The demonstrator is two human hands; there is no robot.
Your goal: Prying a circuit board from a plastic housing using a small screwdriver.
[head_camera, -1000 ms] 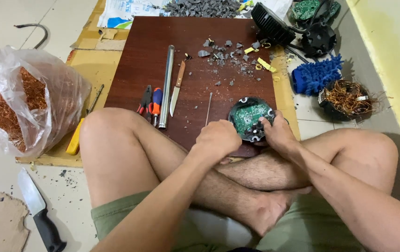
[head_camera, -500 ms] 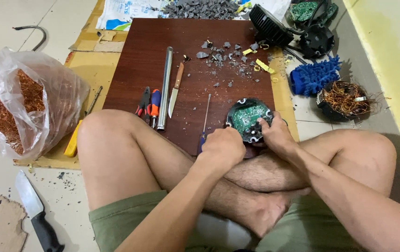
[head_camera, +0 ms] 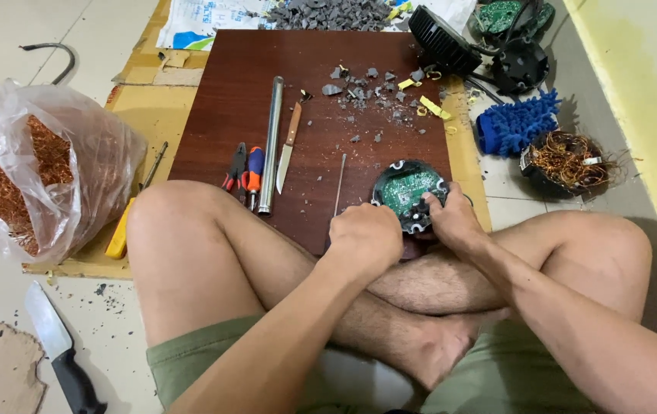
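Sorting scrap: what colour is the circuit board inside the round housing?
Green, seen in the head view: circuit board in black round housing.

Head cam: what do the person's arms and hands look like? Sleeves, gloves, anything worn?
Both arms are bare as far as the frame shows, with no sleeves in view. The left hand and right hand wear no gloves; no rings, watch or wristbands are visible. The forearms carry some hair. The only clothing in view is a pair of olive-green shorts, and the legs and feet are bare.

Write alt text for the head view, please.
Seated cross-legged, a person's left hand and right hand grip a round green circuit board on a dark wooden board, beside a knife, pliers and grey rubble.
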